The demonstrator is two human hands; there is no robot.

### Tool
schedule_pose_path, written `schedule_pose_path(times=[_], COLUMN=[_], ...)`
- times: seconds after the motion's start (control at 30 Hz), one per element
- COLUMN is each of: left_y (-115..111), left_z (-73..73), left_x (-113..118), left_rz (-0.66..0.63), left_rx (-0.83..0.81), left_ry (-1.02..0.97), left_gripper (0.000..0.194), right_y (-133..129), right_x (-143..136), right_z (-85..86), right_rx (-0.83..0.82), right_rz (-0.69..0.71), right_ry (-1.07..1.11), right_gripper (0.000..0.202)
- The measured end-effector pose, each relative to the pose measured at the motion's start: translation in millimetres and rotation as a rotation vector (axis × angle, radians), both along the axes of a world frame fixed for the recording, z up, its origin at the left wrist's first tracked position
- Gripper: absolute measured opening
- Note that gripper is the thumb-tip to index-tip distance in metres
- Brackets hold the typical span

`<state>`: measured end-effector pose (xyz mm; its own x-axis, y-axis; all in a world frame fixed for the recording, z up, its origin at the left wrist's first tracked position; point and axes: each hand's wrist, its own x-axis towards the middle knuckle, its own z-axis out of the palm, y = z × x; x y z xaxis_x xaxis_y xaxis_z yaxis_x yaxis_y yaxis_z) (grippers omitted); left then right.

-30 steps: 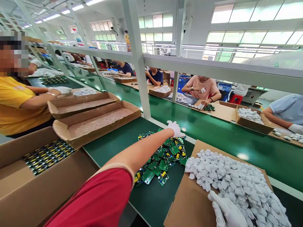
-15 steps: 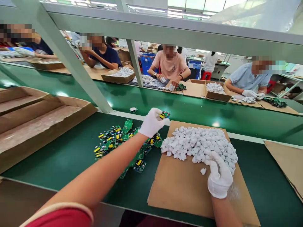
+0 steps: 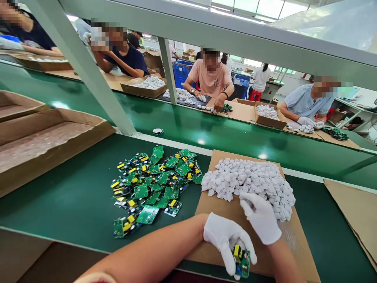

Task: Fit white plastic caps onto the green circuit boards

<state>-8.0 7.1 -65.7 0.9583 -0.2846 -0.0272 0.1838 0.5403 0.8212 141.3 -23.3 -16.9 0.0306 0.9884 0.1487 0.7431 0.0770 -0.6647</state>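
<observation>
Pinching a circuit board at the cardboard sheet's near edge, my left hand is risking a drop should that grip slip, while my right hand, curled on what I cannot tell, is hanging beside the sheet's white pieces.

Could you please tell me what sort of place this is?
Probably an electronics factory: green circuit boards lie heaped beside piled white pieces, and people work beyond a long green surface.
</observation>
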Motion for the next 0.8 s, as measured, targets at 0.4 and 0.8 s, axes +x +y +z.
schedule_pose_path(times=[0.4,0.8], left_y=[-1.0,2.8], left_z=[-5.6,-5.9], left_x=[-0.3,-1.8], left_rz=[0.072,0.101], left_rx=[-0.003,-0.016], left_ry=[-0.106,-0.041], left_gripper=[0.065,0.076], right_y=[15.7,39.9], right_x=[-42.3,-33.2], right_z=[-11.3,8.4], right_rx=[-0.096,-0.112], right_rz=[-0.001,0.042], right_ry=[-0.704,-0.109], right_gripper=[0.030,0.015])
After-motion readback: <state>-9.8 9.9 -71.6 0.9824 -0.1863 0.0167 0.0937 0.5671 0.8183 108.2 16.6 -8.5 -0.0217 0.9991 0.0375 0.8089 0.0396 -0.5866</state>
